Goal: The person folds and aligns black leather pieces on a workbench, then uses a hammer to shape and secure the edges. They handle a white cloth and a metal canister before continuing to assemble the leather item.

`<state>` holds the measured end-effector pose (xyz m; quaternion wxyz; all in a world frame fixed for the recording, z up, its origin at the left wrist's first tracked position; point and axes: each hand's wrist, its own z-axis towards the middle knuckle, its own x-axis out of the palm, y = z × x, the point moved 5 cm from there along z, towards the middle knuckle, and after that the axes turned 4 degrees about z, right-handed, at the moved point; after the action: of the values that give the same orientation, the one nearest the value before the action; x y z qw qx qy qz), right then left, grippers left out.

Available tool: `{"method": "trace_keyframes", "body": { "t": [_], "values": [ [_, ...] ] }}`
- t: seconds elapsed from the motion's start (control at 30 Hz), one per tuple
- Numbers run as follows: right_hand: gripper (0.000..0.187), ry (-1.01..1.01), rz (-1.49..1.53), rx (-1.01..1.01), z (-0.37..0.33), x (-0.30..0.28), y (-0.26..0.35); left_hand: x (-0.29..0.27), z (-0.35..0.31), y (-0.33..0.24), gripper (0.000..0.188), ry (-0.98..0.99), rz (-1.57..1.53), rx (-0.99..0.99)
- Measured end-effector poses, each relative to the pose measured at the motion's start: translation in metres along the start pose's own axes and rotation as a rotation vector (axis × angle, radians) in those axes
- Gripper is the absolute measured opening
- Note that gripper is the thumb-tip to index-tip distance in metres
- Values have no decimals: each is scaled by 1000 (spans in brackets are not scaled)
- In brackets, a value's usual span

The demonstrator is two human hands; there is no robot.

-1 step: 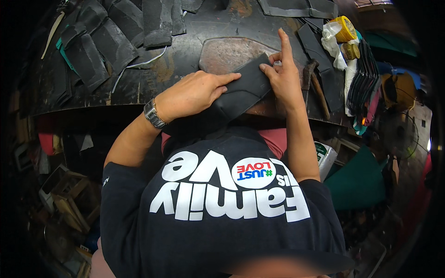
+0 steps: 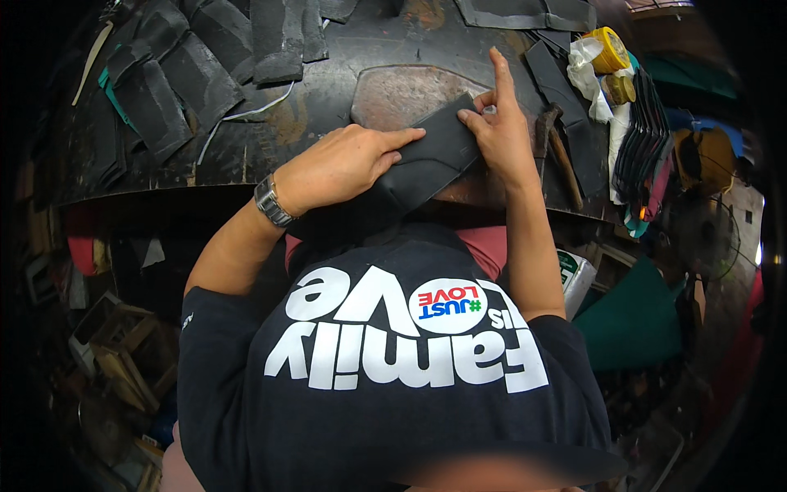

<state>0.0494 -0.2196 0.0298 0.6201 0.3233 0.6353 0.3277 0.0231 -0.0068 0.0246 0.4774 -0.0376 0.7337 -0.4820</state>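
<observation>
A folded black leather-like piece (image 2: 438, 152) with stitch-like lines lies slantwise at the table's near edge, partly over a reddish-brown stone slab (image 2: 402, 94). My left hand (image 2: 344, 160), with a metal watch on the wrist, is closed at its left edge. The index finger stretches flat over its surface, with the thumb just below; the other fingers are curled. At the upper right corner my right hand (image 2: 502, 127) grips the piece, thumb on top and some fingers hidden behind. That hand's index finger points up, off the piece. A hammer (image 2: 561, 156) lies just right of my right hand.
Several black cut pieces (image 2: 193, 78) overlap at the far left, near a thin white strip (image 2: 246, 113). At the right stand a yellow tub (image 2: 608, 51) and a small tin (image 2: 619, 88), beside a stack of black pieces (image 2: 642, 135). The table's front edge (image 2: 164, 193) curves before me.
My right hand has shifted very slightly up and left, still gripping the black piece. The left hand and everything else look unchanged.
</observation>
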Motion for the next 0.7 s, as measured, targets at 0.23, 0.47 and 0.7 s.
{"method": "trace_keyframes", "body": {
  "t": [0.23, 0.47, 0.7],
  "values": [
    [105, -72, -779, -50, 33, -17, 19, -5, 2, -7, 41, -67, -16, 2],
    [121, 468, 91, -559, -17, 20, 58, -20, -6, -30, 34, -192, 29, 56],
    [107, 173, 686, -270, -50, -24, 25, -56, -42, -65, 25, -604, 168, 157]
  ]
}}
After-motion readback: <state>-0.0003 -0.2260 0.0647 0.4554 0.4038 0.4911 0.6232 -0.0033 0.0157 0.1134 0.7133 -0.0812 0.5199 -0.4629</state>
